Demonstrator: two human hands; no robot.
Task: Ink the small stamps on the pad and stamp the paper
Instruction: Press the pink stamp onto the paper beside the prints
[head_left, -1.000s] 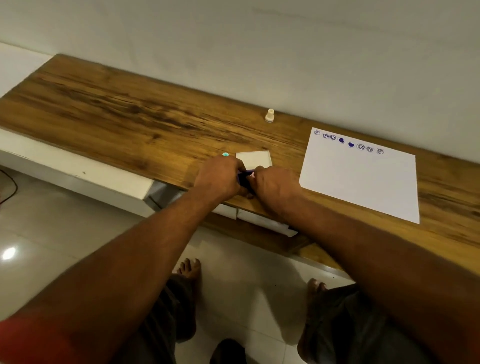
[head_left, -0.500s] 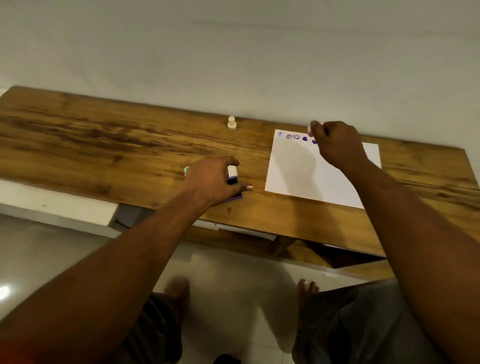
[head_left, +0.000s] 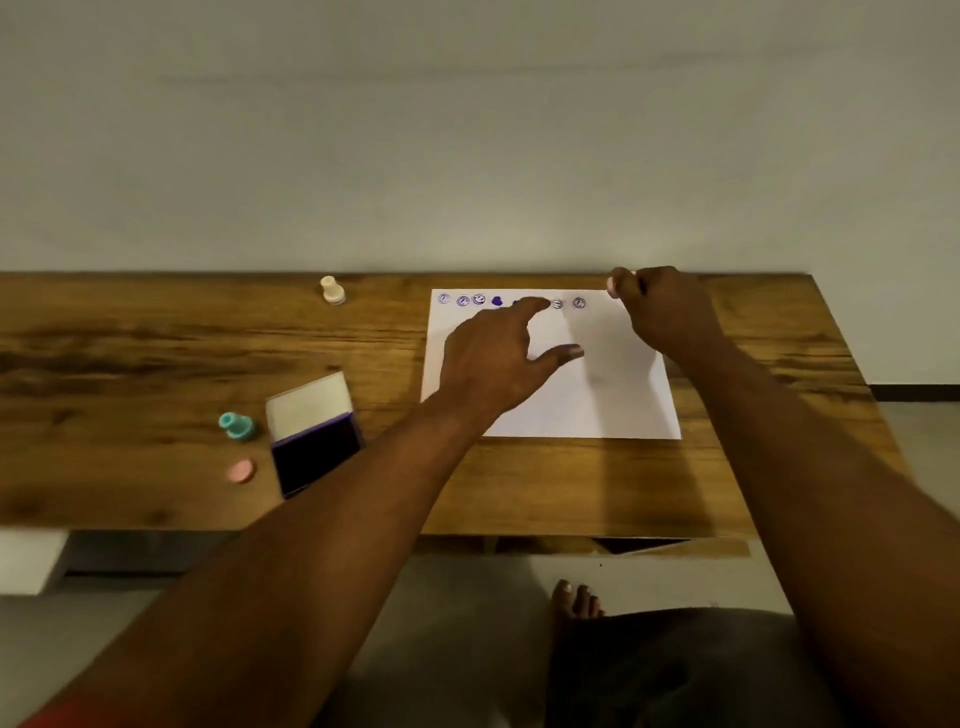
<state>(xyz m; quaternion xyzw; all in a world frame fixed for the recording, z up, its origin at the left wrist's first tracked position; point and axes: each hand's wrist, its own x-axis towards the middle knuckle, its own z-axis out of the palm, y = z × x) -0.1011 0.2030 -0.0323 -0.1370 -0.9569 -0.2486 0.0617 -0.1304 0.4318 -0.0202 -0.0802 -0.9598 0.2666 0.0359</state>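
Observation:
A white paper (head_left: 613, 405) lies on the wooden desk (head_left: 156, 338), with a row of purple stamp marks (head_left: 470, 300) along its far edge. My left hand (head_left: 498, 358) hovers low over the paper's left half, fingers spread and holding nothing. My right hand (head_left: 662, 312) is at the paper's far right corner, fingertips pinched on a small pale pink stamp (head_left: 613, 285) that is mostly hidden. The open ink pad (head_left: 317, 457), dark purple with its white lid up, sits left of the paper. A teal stamp (head_left: 236, 426) stands beside it.
A cream stamp (head_left: 332, 290) stands near the wall, left of the paper. A pink round piece (head_left: 240, 471) lies near the desk's front edge, left of the pad. The wall runs right behind the desk. My feet and the floor are below.
My left hand left the ink pad and moved right onto the paper. My right hand slid right along the paper's far edge, past the stamped marks. The view shifted rightward.

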